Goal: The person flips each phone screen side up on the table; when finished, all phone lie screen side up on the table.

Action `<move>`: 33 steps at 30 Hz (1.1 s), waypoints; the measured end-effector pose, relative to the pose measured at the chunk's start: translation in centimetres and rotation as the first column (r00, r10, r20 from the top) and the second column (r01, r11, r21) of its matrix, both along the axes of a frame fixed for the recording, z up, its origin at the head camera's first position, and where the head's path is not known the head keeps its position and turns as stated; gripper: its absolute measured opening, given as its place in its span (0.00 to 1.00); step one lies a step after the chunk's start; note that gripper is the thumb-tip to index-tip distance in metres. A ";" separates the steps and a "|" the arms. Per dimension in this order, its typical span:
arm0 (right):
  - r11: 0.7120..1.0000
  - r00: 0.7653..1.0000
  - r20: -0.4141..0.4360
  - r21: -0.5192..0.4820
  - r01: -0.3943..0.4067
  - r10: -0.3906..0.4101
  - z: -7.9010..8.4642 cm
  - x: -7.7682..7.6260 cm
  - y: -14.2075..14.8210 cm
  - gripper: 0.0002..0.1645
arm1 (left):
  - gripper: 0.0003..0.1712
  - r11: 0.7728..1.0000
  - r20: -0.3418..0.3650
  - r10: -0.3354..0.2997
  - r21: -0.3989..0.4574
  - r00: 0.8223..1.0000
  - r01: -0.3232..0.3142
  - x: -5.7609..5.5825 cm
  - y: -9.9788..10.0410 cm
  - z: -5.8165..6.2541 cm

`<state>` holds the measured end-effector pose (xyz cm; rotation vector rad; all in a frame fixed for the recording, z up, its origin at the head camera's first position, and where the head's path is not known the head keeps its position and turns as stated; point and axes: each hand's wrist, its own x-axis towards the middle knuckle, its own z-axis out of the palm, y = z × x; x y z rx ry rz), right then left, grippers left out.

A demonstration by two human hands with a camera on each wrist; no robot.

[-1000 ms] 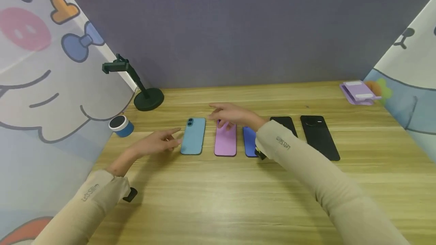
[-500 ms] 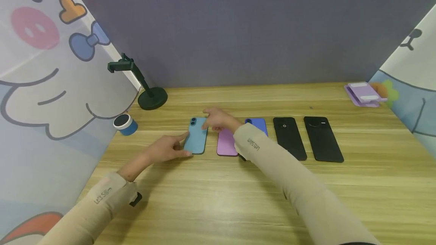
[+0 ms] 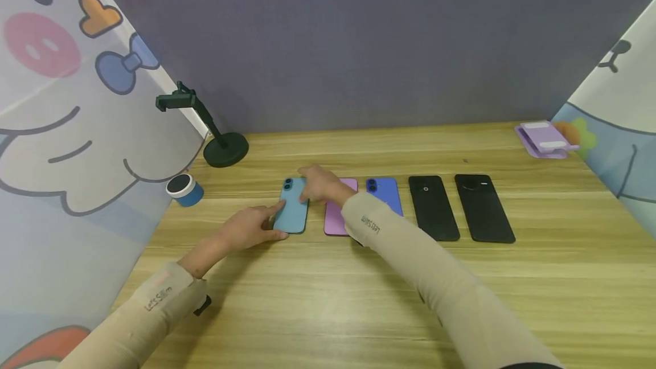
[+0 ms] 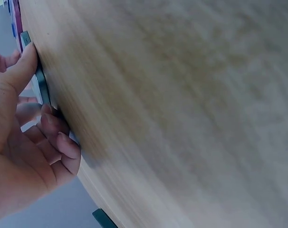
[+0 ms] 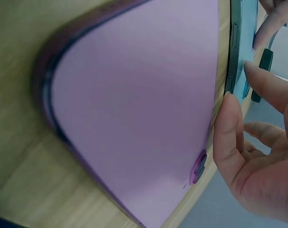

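A light blue phone lies back up on the wooden table, its two camera lenses at the far left corner. My left hand holds its left side, with the thumb at the near edge and a finger at the left edge. In the left wrist view the other fingers of the left hand are curled beside it. My right hand holds the far right part, as the right wrist view shows fingertips at the phone's side and back. Just to the right lies a pink phone, partly under the right wrist.
A blue phone and two black phones, one nearer and one farther right, continue the row. A dark green stand and a blue-white jar are at left; a lilac folding stand is at far right.
The right hand has moved left from above the pink phone to the light blue phone. The left hand has moved slightly right and its thumb now touches the phone's near edge.
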<state>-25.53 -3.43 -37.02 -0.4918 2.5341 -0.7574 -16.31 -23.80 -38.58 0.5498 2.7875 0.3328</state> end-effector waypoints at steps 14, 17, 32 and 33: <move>1.000 0.999 0.039 -0.007 -0.012 0.012 0.5 -0.4 -0.5 0.53 | 0.50 1.000 -0.058 -0.006 -0.015 0.998 0.005 0.1 0.1 -0.2; 0.997 0.996 0.089 -0.079 -0.001 0.008 0.4 -0.7 -0.1 0.53 | 0.50 1.000 -0.053 -0.007 -0.014 0.999 0.006 0.1 0.2 -0.2; 0.918 0.916 0.400 -0.357 0.173 -0.017 -0.3 -2.6 2.1 0.44 | 0.50 0.999 -0.069 -0.041 -0.027 0.997 0.039 0.1 0.3 -0.3; 0.913 0.913 0.407 -0.363 0.186 -0.024 -0.4 -2.7 2.0 0.42 | 0.50 0.999 -0.070 -0.040 -0.025 0.997 0.038 0.1 0.2 -0.4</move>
